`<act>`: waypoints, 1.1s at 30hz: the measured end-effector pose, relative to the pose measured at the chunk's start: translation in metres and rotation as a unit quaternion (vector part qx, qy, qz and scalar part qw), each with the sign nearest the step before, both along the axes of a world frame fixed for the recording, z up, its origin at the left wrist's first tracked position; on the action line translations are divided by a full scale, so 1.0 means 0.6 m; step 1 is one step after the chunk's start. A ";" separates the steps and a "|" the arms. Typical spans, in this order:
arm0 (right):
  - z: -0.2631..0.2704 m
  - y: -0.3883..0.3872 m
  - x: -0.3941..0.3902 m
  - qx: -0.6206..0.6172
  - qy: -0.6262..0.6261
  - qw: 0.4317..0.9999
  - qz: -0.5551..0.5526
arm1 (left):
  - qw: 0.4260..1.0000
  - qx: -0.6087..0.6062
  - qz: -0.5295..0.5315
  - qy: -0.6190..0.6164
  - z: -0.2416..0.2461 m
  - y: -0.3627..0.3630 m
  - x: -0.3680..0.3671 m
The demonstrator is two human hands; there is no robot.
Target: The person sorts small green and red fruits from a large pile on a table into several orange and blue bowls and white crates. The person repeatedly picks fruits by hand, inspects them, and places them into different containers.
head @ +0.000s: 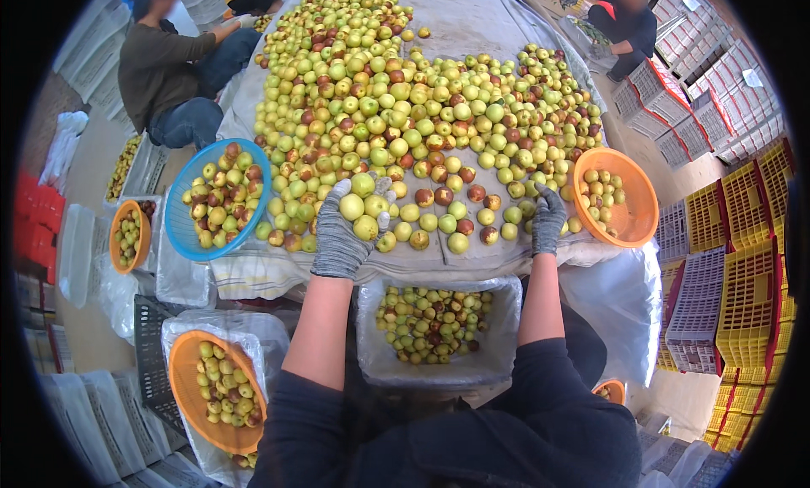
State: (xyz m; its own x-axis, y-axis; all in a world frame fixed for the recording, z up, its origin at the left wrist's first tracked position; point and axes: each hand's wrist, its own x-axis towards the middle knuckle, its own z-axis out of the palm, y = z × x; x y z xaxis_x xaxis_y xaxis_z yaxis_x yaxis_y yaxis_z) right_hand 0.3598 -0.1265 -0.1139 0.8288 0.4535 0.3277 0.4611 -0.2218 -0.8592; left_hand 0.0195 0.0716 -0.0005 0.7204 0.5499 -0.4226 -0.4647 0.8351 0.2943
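My left hand (348, 235), in a grey knitted glove, holds several green jujube-like fruits (364, 206) in its upturned palm. Resting at the right part of the fruit heap is my right hand (548, 219), gloved alike, its fingers among fruits at the cloth's front; whether it grips one is hidden. Green and red-brown fruits (380, 102) spread over the cloth-covered table (468, 29). Below the table edge, between my forearms, a plastic-lined crate (436, 377) holds more fruits. A blue basket (174, 203) of fruits stands left of my hands, an orange basket (642, 203) right of them.
Another orange basket (183, 374) with fruits sits on a lined crate at lower left, beside a black crate (149, 361). Stacked yellow crates (747, 285) stand at right. One person (164, 64) sits at upper left, another (626, 26) crouches at upper right.
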 end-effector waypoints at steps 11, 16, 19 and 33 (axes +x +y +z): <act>-0.013 -0.014 -0.057 -0.117 0.049 0.975 0.183 | 1.000 -0.007 0.008 0.002 0.007 -0.006 0.004; 0.011 -0.009 -0.084 -0.059 0.001 0.991 0.120 | 1.000 -0.001 -0.001 -0.017 0.006 -0.004 -0.004; 0.063 0.028 -0.128 -0.279 -0.235 0.912 0.186 | 1.000 0.002 0.000 -0.014 0.005 -0.005 -0.006; 0.203 0.106 -0.202 -0.044 0.060 0.954 0.291 | 0.992 -0.051 -0.069 -0.093 0.002 -0.047 0.020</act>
State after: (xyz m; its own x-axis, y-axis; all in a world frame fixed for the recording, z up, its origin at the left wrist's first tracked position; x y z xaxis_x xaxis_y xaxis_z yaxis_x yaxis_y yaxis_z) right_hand 0.2387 -0.0628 0.0080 0.4573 0.8699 0.1848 0.4276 -0.0329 -0.9034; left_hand 0.0318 0.0431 0.0006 0.8565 0.4020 -0.3239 -0.3828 0.9155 0.1241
